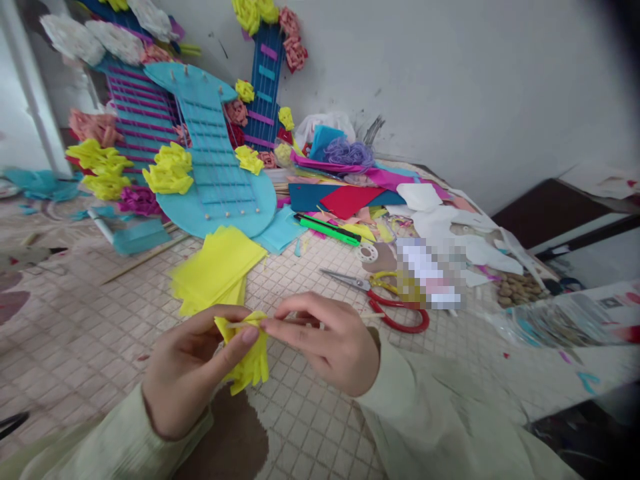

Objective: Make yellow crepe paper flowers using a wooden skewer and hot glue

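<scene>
My left hand (pixel 195 367) pinches a piece of yellow crepe paper (pixel 250 370) between thumb and fingers, its pleated strips hanging below the thumb. From the right, my right hand (pixel 330 340) meets the paper's upper edge with closed fingertips. A thin wooden stick (pixel 373 315) runs through the right hand's grip and sticks out behind it; its front end seems to lie in the paper's fold. Just beyond the left hand lies a stack of yellow paper sheets (pixel 215 267). Scissors with red handles (pixel 405 327) rest open beside the right hand.
A light blue guitar-shaped cutout (pixel 215 167) with strings and yellow paper flowers leans at the back left, other decorated pieces behind it. A green utility knife (pixel 330 230), coloured sheets, purple yarn (pixel 350 153) and white scraps (pixel 445 223) cover the back right. A plastic bag (pixel 555 320) lies far right.
</scene>
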`<state>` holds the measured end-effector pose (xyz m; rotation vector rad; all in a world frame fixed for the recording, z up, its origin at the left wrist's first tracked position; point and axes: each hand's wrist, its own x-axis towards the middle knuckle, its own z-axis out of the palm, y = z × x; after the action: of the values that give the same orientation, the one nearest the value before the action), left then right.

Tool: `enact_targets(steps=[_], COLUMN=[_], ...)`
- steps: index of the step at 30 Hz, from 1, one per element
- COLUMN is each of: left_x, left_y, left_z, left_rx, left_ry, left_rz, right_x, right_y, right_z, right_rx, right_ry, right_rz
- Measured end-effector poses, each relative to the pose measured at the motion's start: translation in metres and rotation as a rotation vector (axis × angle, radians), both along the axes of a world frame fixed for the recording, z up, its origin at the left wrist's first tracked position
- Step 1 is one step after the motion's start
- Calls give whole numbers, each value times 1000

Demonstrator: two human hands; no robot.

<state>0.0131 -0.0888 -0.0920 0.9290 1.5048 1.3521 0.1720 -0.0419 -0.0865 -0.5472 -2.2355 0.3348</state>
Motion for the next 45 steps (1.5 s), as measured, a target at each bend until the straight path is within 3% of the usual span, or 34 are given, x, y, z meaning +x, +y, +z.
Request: enact_targets(steps=[3,10,15,27,34,45], left_x=[-1,-2,-1,6,5,0], left_y=[1,-2,-6,-6,-5,-4], left_z=[-1,-6,-6,-9,-11,-15], left_rx=[15,103,120,25,34,109], left_ry=[23,117,146,39,51,278], left_rz=[-19,-80,-109,-44,-48,-140], right_x=[0,-1,-5,-9,-10,-6], right_y=[-1,-3,-4,-9,-10,-4], right_z=[-2,-8,-5,-6,-3,0], right_rx=[30,-194,-223,-209,-349,-452], right_ry=[2,99,126,126,134,161], right_rz=[-20,-36,-81,-200,-244,-63])
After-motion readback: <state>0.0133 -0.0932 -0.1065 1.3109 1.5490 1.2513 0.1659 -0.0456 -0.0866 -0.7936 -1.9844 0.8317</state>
